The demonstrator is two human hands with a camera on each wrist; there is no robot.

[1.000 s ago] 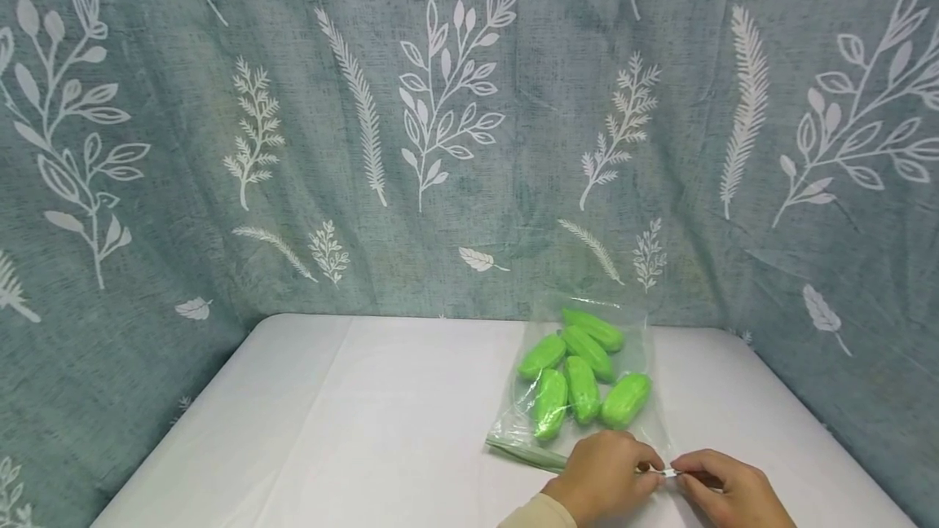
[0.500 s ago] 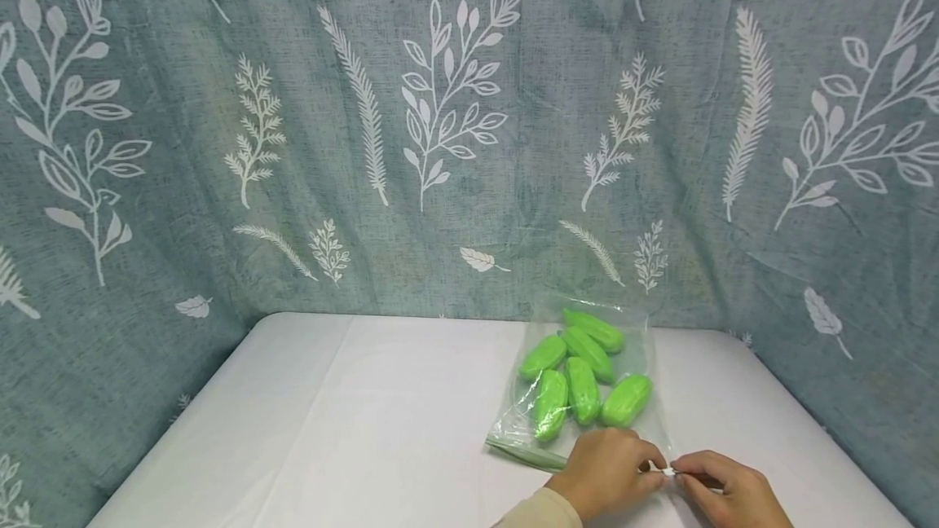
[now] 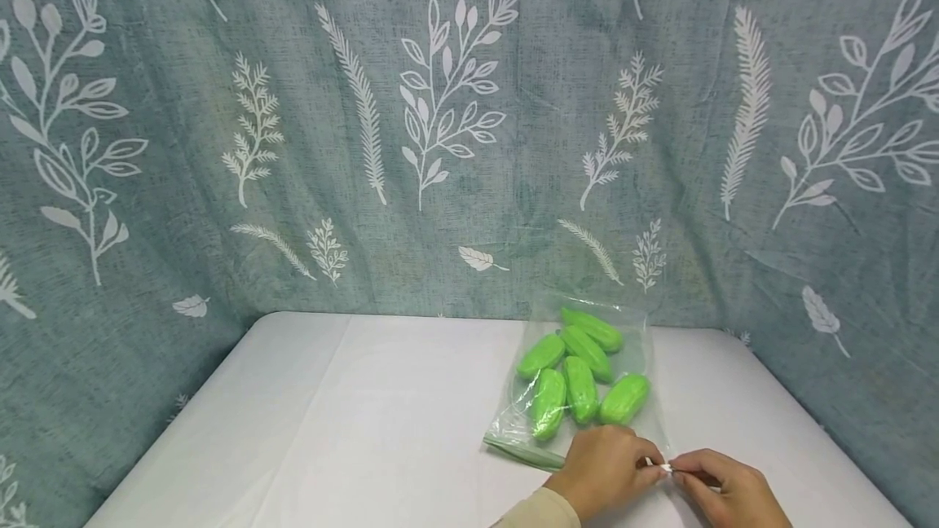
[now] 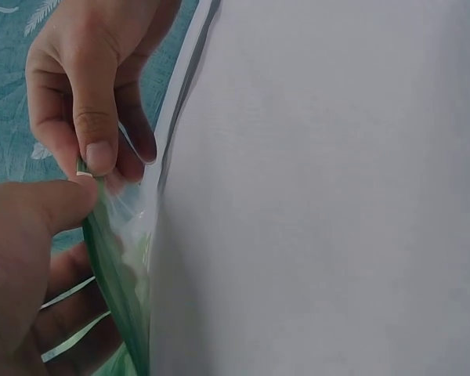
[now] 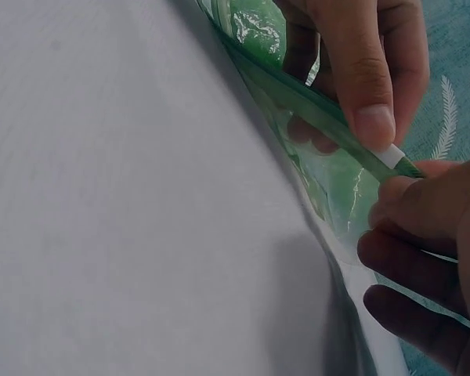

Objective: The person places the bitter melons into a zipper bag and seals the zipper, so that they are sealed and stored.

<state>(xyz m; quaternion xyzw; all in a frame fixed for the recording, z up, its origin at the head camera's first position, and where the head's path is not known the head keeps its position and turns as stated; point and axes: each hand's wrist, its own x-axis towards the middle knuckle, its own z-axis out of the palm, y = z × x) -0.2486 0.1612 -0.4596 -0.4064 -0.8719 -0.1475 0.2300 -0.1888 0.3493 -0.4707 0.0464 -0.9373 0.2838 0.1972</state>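
Note:
A clear zip bag (image 3: 616,434) lies on the table with several green, ridged, cucumber-like vegetables (image 3: 582,389) inside. Its green zip strip (image 3: 524,455) runs along the near edge. At the strip's right end, my left hand (image 3: 605,467) pinches a small white slider (image 5: 390,156) between thumb and fingers. Right beside it, my right hand (image 3: 729,487) pinches the green tip of the strip at the bag's corner. The fingertips of both hands nearly meet. In the left wrist view, the left hand's other fingers are spread behind the strip, and the left hand covers part of the bag's edge in the head view.
The table (image 3: 367,414) has a white cover, with its far edge just behind the bag. A blue-green curtain (image 3: 469,145) with white leaf patterns hangs around the back and both sides. The table's right edge slopes past the right hand.
Both hands keep their pinch at the bag's right corner and have hardly moved. The vegetables lie as before, and the head view has shifted very slightly.

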